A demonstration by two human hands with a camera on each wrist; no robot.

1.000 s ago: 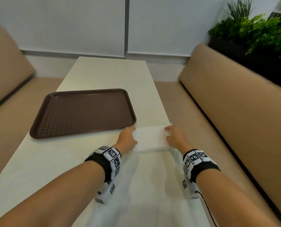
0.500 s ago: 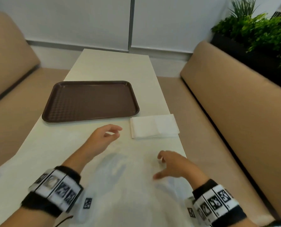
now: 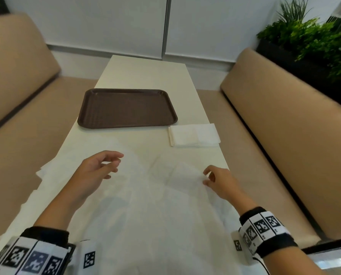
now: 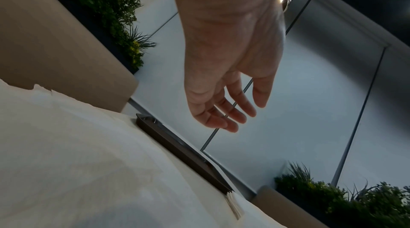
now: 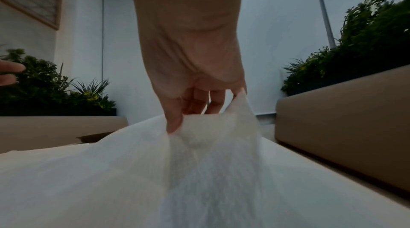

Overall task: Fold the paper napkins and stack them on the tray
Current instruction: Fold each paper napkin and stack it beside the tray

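Observation:
A brown tray [image 3: 82,121] lies bare on the cream table [image 3: 145,76]; the left wrist view shows its rim [image 4: 177,147] edge-on. To its right rests a folded white napkin [image 3: 194,134], whose layered edge [image 4: 233,203] shows beside the tray. Several unfolded thin napkins [image 3: 138,211] cover the near table. My right hand [image 3: 206,176] pinches the far right corner of the top napkin [image 3: 181,175]; in the right wrist view thumb and fingers [image 5: 173,126] lift the sheet [image 5: 199,161]. My left hand [image 3: 114,165] hovers over the napkins with relaxed fingers [image 4: 221,121], holding nothing.
Tan bench seats [image 3: 284,116] flank the table on both sides. A planter with green plants [image 3: 314,40] stands behind the right bench. A white wall closes the far end. Napkin edges [image 3: 40,171] overhang the table's left side.
Both hands left the folded napkin beside the tray and drew back toward me. The right hand has since pinched a corner of the top unfolded napkin; the left hand stays free.

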